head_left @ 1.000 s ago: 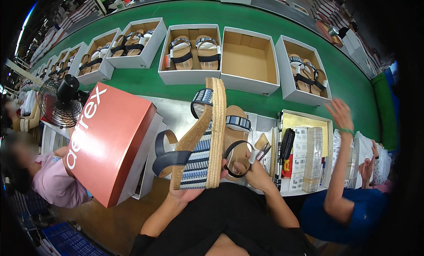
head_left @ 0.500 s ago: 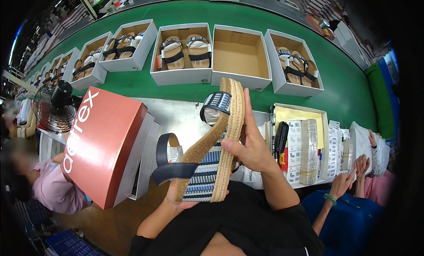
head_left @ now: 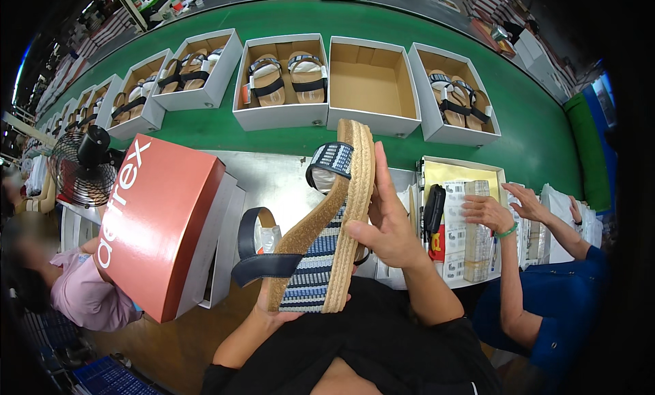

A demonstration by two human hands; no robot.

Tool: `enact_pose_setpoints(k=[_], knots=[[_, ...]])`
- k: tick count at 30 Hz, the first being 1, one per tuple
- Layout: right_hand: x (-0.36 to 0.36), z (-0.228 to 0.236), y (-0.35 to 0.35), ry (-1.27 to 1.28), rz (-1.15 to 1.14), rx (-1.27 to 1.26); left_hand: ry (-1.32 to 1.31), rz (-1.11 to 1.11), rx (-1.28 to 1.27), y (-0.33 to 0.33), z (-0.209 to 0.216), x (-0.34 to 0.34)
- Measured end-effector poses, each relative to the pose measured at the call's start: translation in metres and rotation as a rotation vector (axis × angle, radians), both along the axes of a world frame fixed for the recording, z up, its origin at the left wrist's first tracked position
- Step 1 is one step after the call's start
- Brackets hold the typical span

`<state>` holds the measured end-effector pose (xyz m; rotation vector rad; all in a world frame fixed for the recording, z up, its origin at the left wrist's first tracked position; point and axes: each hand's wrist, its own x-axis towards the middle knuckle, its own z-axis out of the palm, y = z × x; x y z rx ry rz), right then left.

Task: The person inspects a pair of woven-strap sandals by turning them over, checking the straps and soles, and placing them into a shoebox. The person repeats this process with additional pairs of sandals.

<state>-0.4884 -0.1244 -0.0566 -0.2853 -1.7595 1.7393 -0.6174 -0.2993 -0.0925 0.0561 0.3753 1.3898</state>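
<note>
A wedge sandal (head_left: 315, 262) stands on its side in front of my chest, toe pointing away. It has navy straps, a blue-and-white woven band and wedge, and a braided rope-like sole edge. My right hand (head_left: 394, 237) grips the sole edge from the right, thumb on the near face and fingers behind. At the heel, my left hand (head_left: 273, 312) supports the sandal from below; most of its fingers are hidden behind the wedge. White stuffing shows inside the straps.
A red-lidded shoebox stack (head_left: 160, 224) is at left, beside a black fan (head_left: 85, 166). Open white boxes of sandals (head_left: 283, 119) line the green bench (head_left: 286, 139); one box (head_left: 372, 88) shows its bare brown inside. At right, a co-worker's hands (head_left: 488, 214) hover over a label tray (head_left: 462, 282).
The sandal and my hands have stayed nearly still. The co-worker's hands at right have moved left and away, over the tray of labels.
</note>
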Motion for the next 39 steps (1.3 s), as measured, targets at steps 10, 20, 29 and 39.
enact_pose_setpoints(k=[10,20,29,39], knots=[[-0.005,-0.014,0.002,-0.014,0.001,0.064,-0.148,0.042,0.004,-0.002,-0.014,-0.004],[0.083,-0.121,0.000,-0.677,-0.611,0.112,-0.633,0.085,0.145,-0.001,-0.016,-0.013],[0.045,-0.113,-0.041,-0.478,-0.029,0.026,-0.369,0.095,0.134,-0.001,-0.014,-0.022],[0.006,-0.153,-0.044,-0.399,-0.388,-0.184,0.345,0.370,-0.040,-0.012,-0.072,-0.035]])
